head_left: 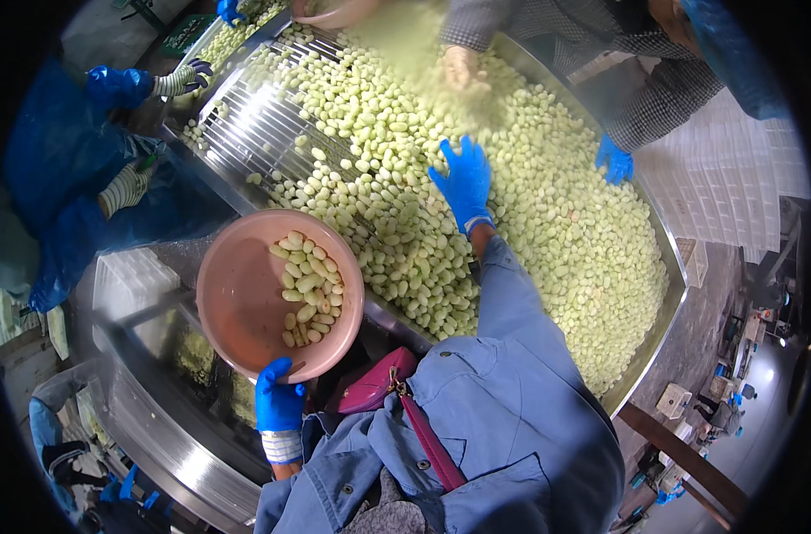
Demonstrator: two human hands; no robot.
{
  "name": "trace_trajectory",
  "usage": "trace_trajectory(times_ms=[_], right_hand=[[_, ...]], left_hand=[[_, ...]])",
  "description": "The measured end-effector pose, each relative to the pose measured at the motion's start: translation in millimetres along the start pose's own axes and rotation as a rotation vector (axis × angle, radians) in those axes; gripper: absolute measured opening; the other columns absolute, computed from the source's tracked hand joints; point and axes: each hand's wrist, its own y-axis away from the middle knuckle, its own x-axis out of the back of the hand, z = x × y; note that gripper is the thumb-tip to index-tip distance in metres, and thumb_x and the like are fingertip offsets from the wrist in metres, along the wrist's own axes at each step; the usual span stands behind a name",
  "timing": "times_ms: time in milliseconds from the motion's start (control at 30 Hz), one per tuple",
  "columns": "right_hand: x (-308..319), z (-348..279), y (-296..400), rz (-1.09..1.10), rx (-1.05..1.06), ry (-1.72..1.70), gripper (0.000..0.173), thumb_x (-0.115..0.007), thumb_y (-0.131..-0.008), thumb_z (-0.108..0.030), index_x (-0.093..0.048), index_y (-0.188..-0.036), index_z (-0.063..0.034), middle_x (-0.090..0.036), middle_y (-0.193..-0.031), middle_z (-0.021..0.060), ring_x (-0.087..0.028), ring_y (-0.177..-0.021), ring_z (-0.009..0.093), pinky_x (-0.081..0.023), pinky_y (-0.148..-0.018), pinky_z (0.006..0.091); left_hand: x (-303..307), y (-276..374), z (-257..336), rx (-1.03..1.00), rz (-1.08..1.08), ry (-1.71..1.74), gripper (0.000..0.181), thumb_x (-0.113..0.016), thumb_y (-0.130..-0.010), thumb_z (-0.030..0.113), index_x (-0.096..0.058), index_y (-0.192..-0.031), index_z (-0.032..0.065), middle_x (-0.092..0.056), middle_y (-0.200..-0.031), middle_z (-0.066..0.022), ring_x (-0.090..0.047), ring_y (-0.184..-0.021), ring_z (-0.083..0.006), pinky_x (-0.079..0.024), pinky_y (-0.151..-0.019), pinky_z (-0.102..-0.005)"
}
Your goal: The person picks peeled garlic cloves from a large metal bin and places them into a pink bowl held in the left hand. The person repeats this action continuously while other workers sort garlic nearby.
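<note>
Pale green silkworm cocoons or similar oval pods (579, 247), too small to name surely, lie heaped in a metal trough. My right hand (467, 179), in a blue glove, is spread palm down over the heap, fingers apart, with nothing seen in its grip. With my left hand (280, 399), also blue-gloved, I grip the near rim of a pink plastic basin (235, 294). Several larger, yellowish oval pieces (310, 284) rest in the right part of the basin. Left of the heap, metal slats (258, 127) of the sorting table show between scattered pieces.
A co-worker's blurred hand (464, 70) reaches into the heap beyond mine; a blue-gloved hand (614, 160) rests at the right edge. A co-worker in a blue apron (65, 173) stands left. White plastic crates (706, 173) are stacked at right. A pink bag (372, 384) hangs before me.
</note>
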Motion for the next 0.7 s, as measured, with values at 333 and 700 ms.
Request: trace_trajectory(times_ms=[333,700], right_hand=[[10.2,-62.2,75.2,0.035,-0.193,-0.066,0.035,-0.074,-0.084,-0.019,-0.072,-0.119,-0.0202,-0.052,-0.143,0.0177,-0.054,-0.124,0.038,-0.046,-0.102,0.0449],[-31.3,-73.3,-4.4,-0.16,-0.02,-0.013,0.017,-0.072,-0.083,-0.025,-0.072,-0.095,-0.0133,-0.065,-0.083,0.012,-0.065,-0.08,0.033,-0.05,-0.065,0.0433]], left_hand=[[10.8,-47.8,66.6,0.057,-0.092,-0.104,0.021,-0.061,-0.087,0.02,-0.069,-0.102,0.0061,-0.066,-0.112,-0.0095,-0.063,-0.109,-0.0281,-0.05,-0.084,-0.0357],[17.1,-84.6,96.3,0.042,-0.141,-0.195,0.025,-0.059,-0.091,0.026,-0.068,-0.099,0.0051,-0.068,-0.106,-0.012,-0.067,-0.105,-0.0319,-0.049,-0.065,-0.0326]])
